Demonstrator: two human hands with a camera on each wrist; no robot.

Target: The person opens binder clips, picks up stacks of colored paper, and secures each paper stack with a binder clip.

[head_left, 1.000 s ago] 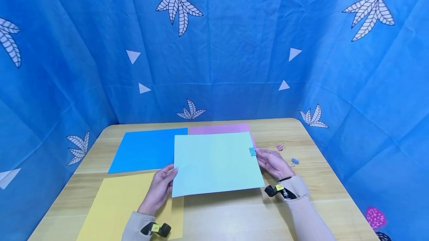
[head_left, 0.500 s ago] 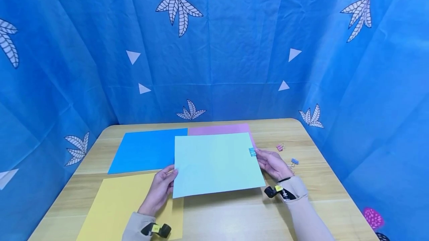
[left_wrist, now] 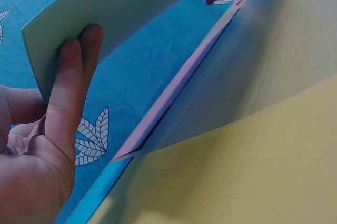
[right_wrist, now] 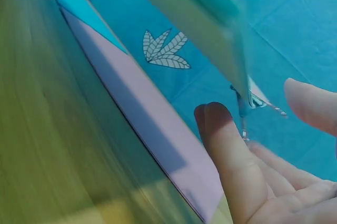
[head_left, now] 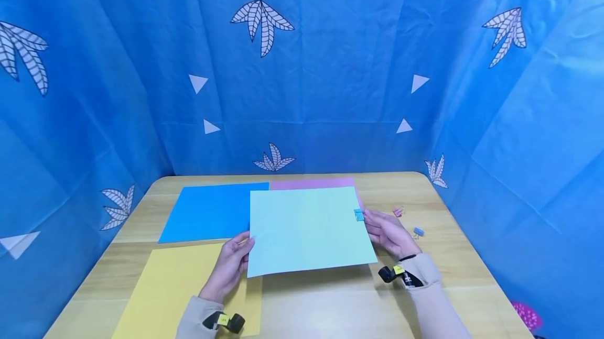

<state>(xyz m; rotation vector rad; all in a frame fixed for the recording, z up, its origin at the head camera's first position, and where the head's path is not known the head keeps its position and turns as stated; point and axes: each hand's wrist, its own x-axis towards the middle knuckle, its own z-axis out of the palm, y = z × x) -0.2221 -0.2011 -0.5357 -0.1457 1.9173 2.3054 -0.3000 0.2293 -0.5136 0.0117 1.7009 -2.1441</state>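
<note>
A pale green sheet of paper point(head_left: 306, 234) is raised above the table, its near edge tilted toward me. My left hand point(head_left: 227, 265) pinches its left edge, thumb in front and fingers point(left_wrist: 64, 90) behind. A light blue binder clip point(head_left: 358, 215) bites the sheet's right edge. Beside that clip is my right hand point(head_left: 390, 234). In the right wrist view, the thumb point(right_wrist: 313, 103) and fingers point(right_wrist: 224, 140) stand apart around the binder clip point(right_wrist: 242, 103), whose wire handles spread outward. Whether a fingertip touches the lower handle is hard to tell.
A blue sheet point(head_left: 212, 213) and a pink sheet point(head_left: 311, 184) lie along the back of the wooden table point(head_left: 311, 313). A yellow sheet point(head_left: 179, 292) is at the front left. Right of my right hand lie a pink binder clip point(head_left: 398, 212) and a blue one point(head_left: 418, 232).
The head view has shifted slightly. My right fingers have eased a little away from the clip, which stays on the edge. The left hand still holds the sheet in place.
</note>
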